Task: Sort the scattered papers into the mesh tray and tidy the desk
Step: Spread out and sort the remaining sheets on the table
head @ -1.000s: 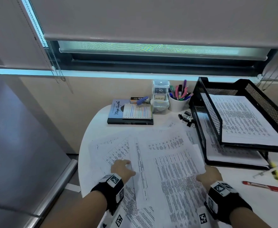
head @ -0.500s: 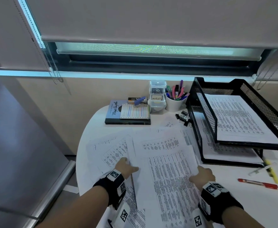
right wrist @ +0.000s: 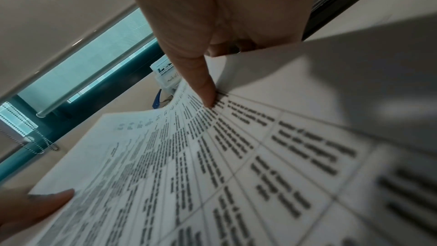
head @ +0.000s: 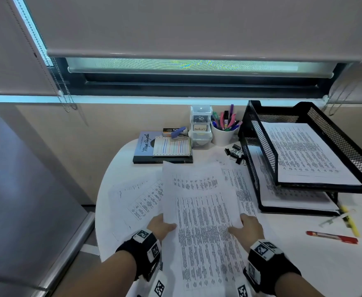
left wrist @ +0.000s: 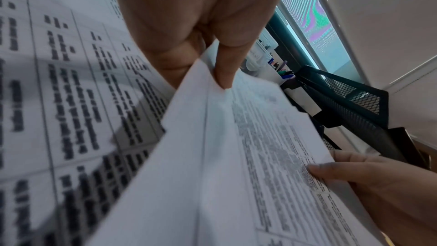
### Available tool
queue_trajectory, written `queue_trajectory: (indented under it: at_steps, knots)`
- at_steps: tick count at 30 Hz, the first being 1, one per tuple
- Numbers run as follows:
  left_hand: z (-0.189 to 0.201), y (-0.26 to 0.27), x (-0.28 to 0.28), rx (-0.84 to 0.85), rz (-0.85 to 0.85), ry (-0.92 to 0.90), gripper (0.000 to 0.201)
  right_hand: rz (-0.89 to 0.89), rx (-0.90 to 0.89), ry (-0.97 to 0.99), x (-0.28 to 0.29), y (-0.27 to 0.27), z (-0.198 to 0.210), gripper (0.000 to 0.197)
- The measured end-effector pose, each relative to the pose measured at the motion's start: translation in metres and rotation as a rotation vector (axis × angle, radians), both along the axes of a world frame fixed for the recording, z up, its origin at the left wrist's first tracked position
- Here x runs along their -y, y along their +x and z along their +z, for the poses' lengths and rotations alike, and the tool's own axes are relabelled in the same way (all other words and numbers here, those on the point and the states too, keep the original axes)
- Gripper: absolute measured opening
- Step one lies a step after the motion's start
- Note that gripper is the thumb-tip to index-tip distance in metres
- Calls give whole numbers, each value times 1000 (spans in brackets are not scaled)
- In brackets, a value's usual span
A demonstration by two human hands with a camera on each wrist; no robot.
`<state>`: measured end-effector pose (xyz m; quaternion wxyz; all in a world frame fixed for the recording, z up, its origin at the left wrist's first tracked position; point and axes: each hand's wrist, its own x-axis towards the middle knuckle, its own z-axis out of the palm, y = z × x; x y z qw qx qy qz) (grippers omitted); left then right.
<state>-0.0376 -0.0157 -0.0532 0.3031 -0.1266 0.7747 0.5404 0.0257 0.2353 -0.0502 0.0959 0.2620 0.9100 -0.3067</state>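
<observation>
I hold a sheaf of printed papers [head: 201, 202] lifted off the white desk [head: 304, 264], in front of me. My left hand [head: 161, 226] pinches its left edge, thumb on top; the left wrist view shows the thumb [left wrist: 224, 74] pressed on the sheaf [left wrist: 236, 156]. My right hand [head: 246, 227] pinches the right edge, thumb [right wrist: 203, 89] on the printed face [right wrist: 189, 156]. More sheets [head: 141, 200] lie flat on the desk under and left of the sheaf. The black two-tier mesh tray [head: 261, 146] stands at the right, with paper stacks [head: 300, 153] in both tiers.
A book with a notepad [head: 162, 150] lies at the back, beside a stapler [head: 179, 132], a clear drawer box [head: 200, 125] and a white pen cup [head: 225, 133]. Binder clips [head: 234, 152] sit by the tray. A red pen [head: 332, 236] and yellow highlighter [head: 350, 221] lie right.
Both hands have gathered the sheets inward and lifted them off the desk; the sheaf now stands tilted up, held at both side edges.
</observation>
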Motion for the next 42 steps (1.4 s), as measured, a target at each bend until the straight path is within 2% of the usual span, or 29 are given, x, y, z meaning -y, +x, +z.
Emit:
queue_trajectory:
  at_steps: [3,6,9,12,16,19,30,33,35,36,39,40,42]
  knots:
    - [10,-1,5,-83,-62,-126,43,-60,-13,53,-3,-1,0,40]
    - [15,-4,14,-139,-84,-209,41,-129,-39,-41,-9,0,0,57]
    - [17,-6,23,-188,-123,-275,42,-108,-36,-180,-11,-2,6,69]
    - [18,-5,28,-201,-140,-291,41,-73,0,-276,-9,-4,9,69]
    - [21,-6,32,-235,-125,-310,41,-68,-13,-203,-11,-7,11,64]
    - [24,-10,41,-253,-65,-302,42,-108,-30,-225,-15,-7,12,65]
    - [37,-24,93,-231,185,-301,44,-67,28,-242,-6,-11,24,63]
    - [44,-30,99,-243,205,-260,42,-47,-27,-371,3,-15,31,69]
    - [48,-33,96,-244,188,-218,40,-59,-78,-573,9,-19,38,88]
    - [49,-33,94,-236,175,-194,38,-70,-76,-635,14,-21,45,87]
    - [46,-32,88,-204,144,-82,39,-21,-62,-664,25,-27,56,47]
    - [44,-31,86,-178,148,-28,41,-10,-79,-659,27,-28,59,39]
    - [39,-28,83,-131,151,71,43,-17,-89,-685,28,-29,64,37]
